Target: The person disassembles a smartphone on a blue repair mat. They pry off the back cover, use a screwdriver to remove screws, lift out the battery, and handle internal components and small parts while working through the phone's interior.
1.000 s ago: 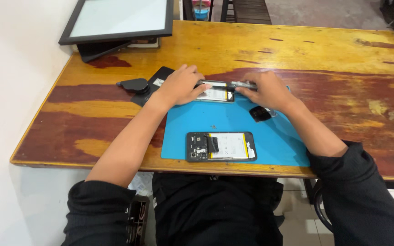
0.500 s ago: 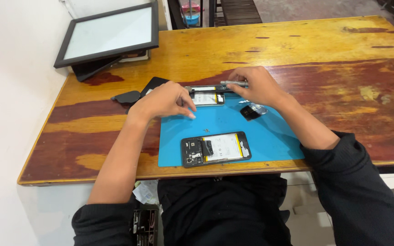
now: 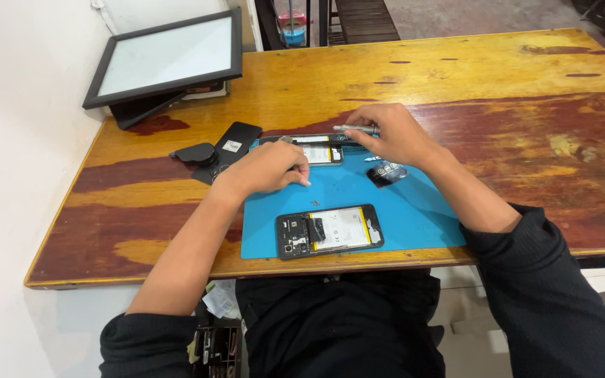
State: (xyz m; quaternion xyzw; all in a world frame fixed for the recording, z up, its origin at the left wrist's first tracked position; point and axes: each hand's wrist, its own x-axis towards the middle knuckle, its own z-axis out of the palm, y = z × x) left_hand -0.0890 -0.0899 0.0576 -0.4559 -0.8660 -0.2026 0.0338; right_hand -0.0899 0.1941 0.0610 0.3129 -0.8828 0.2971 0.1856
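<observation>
Both arms reach forward from the bottom of the view, black sleeves pushed up to around the elbows so the forearms are bare. The left hand (image 3: 267, 168) is palm down, fingers curled loosely and pointing to the right, knuckles on top. The right hand (image 3: 390, 133) sits a bit further out, also palm down, fingers bent and pinched together towards the left, wrist angled inward. The two hands are near each other but not touching, and the forearms form a rough V shape.
</observation>
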